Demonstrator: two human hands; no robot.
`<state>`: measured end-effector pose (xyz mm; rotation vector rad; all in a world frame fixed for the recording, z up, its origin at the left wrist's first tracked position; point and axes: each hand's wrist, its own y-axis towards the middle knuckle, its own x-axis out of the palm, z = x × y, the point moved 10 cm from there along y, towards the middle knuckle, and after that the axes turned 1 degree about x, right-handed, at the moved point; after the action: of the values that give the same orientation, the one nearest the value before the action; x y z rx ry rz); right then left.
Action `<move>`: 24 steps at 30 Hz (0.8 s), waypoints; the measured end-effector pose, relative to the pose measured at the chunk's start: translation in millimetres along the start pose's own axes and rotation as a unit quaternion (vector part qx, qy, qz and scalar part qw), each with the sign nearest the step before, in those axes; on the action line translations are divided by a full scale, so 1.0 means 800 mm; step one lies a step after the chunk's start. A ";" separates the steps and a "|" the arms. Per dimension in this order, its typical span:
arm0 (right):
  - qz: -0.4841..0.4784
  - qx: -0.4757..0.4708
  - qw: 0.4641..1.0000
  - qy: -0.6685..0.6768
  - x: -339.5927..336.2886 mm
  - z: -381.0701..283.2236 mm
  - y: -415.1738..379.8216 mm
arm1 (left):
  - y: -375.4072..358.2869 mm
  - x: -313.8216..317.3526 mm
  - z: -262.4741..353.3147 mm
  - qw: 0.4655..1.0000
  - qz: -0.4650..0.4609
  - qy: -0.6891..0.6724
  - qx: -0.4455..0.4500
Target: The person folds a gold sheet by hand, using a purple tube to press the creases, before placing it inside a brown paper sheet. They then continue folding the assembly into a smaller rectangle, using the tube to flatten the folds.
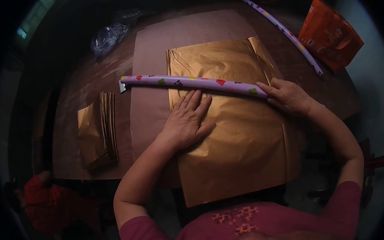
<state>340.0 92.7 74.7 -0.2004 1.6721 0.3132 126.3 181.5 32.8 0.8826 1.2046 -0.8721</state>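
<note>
Pressing gold paper [240,130], both hands: left hand [187,120], right hand [287,96].

We see a large sheet [242,161] lying on a board [152,109] that rests on the table [77,121], the sheet's near edge hanging past the table's near edge. A rolled tube [190,82] lies across the sheet's far half, its left end reaching over the board. Our left hand [187,120] lies flat on the sheet just before the tube; our right hand [288,96] rests on the tube's right end. A stack of folded sheets [98,129] sits near the table's left edge. A second tube [285,32] lies slantwise toward the far right corner, a bag [331,34] beside it. A crumpled plastic wrap [109,37] lies at the far left.
</note>
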 end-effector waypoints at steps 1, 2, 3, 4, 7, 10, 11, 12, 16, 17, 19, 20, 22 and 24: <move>-0.005 0.022 1.000 0.007 0.006 0.011 0.003 | 0.001 0.001 0.000 1.000 -0.004 0.000 0.003; -0.006 0.022 1.000 0.007 0.009 0.017 0.008 | 0.001 0.000 0.001 1.000 -0.005 -0.001 0.003; 0.006 0.027 1.000 0.004 0.007 0.025 0.013 | 0.001 0.000 0.000 1.000 -0.009 -0.009 -0.005; 0.019 0.031 0.999 0.002 0.006 0.033 0.020 | 0.000 0.001 -0.001 1.000 -0.013 -0.015 -0.013; 0.086 0.023 0.995 -0.036 0.005 0.077 0.045 | 0.001 0.001 -0.001 1.000 -0.021 -0.018 -0.015; 0.070 0.103 0.991 -0.052 0.013 0.139 0.078 | 0.001 0.001 0.000 0.999 -0.025 -0.014 -0.016; 0.078 0.137 0.986 -0.060 0.013 0.159 0.085 | 0.002 0.000 0.000 1.000 -0.023 -0.010 -0.013; 0.082 0.139 0.985 -0.062 0.013 0.167 0.095 | 0.001 0.001 0.000 1.000 -0.023 -0.012 -0.015; 0.102 0.223 0.968 -0.055 0.000 0.180 0.091 | 0.001 -0.001 0.001 0.999 -0.021 -0.019 -0.020; 0.131 0.214 0.966 -0.052 -0.009 0.174 0.083 | 0.000 0.000 -0.001 0.999 -0.028 -0.022 -0.029; 0.117 0.207 0.970 -0.045 -0.018 0.142 0.056 | 0.000 -0.001 -0.001 0.999 -0.016 -0.026 -0.025; 0.108 0.194 0.975 -0.029 -0.019 0.120 0.040 | 0.000 -0.002 0.000 0.999 -0.016 -0.029 -0.026; 0.119 0.117 0.986 0.006 -0.017 0.067 0.008 | 0.001 -0.001 0.002 0.999 -0.016 -0.027 -0.018; 0.101 0.075 0.992 -0.013 -0.011 0.029 -0.009 | 0.001 0.001 -0.001 0.999 -0.020 -0.020 -0.023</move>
<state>365.6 92.8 80.4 0.0845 1.6860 0.3380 126.9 182.3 32.2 0.8035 1.2065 -0.8873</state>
